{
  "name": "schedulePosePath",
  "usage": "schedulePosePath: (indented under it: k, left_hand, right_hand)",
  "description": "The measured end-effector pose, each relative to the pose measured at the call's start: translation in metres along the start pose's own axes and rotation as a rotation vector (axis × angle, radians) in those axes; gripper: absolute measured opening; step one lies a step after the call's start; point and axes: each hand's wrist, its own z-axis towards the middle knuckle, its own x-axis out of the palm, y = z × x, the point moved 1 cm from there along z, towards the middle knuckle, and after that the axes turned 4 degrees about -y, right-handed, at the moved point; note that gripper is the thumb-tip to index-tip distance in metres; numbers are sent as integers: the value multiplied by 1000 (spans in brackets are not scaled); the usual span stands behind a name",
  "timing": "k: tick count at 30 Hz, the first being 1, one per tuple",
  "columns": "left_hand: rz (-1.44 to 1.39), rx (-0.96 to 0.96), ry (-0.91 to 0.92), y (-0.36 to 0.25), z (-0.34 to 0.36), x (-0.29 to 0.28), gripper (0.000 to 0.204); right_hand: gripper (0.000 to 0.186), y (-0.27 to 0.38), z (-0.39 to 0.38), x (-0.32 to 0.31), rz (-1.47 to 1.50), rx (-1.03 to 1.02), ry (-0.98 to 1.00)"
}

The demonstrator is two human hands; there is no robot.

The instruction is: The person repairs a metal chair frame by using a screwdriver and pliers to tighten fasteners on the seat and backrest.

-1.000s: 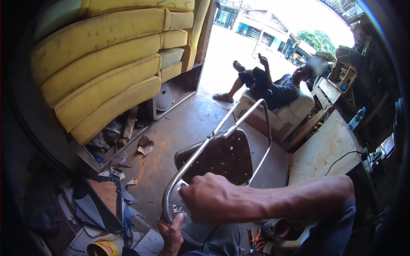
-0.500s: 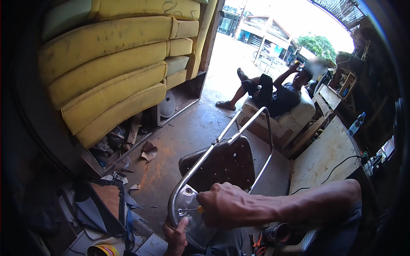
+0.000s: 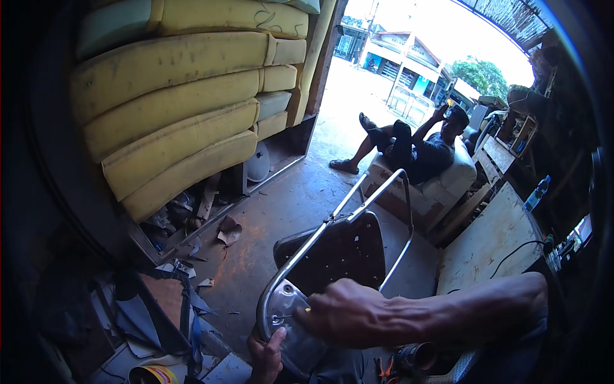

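Observation:
In front of me stands a chair frame of bent metal tube (image 3: 295, 255), with a shiny metal plate (image 3: 295, 345) at its near end. My right hand (image 3: 345, 313) is closed around a screwdriver (image 3: 307, 310); a bit of yellow handle shows, and the thin shaft points left to a hole in the plate. Whether a screw sits there is too small to tell. My left hand (image 3: 267, 356) grips the near left rim of the frame, thumb on top and fingers hidden below. A dark panel dotted with small holes (image 3: 336, 253) is farther along the frame.
Yellow foam pads (image 3: 173, 93) are stacked at the left. Fabric scraps (image 3: 150, 307) and a yellow tin (image 3: 152, 375) lie at lower left. Orange-handled pliers (image 3: 385, 368) are by my legs. A person (image 3: 425, 147) reclines on a pale seat (image 3: 451, 176); a board (image 3: 492, 240) leans at right.
The whole view has shifted slightly, so most things appear a little farther right. My right hand is blurred and has turned a little at the screwdriver; my left hand keeps its grip.

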Motion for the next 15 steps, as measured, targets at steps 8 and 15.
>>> schedulePosePath:
  k: [8, 15]
  left_hand:
    - [104, 43, 42, -4, 9, -20, 28]
    - [246, 39, 124, -31, 6, -55, 47]
  right_hand:
    - [32, 2, -1, 0, 176, 231, 106]
    - [50, 12, 4, -6, -347, -275, 122]
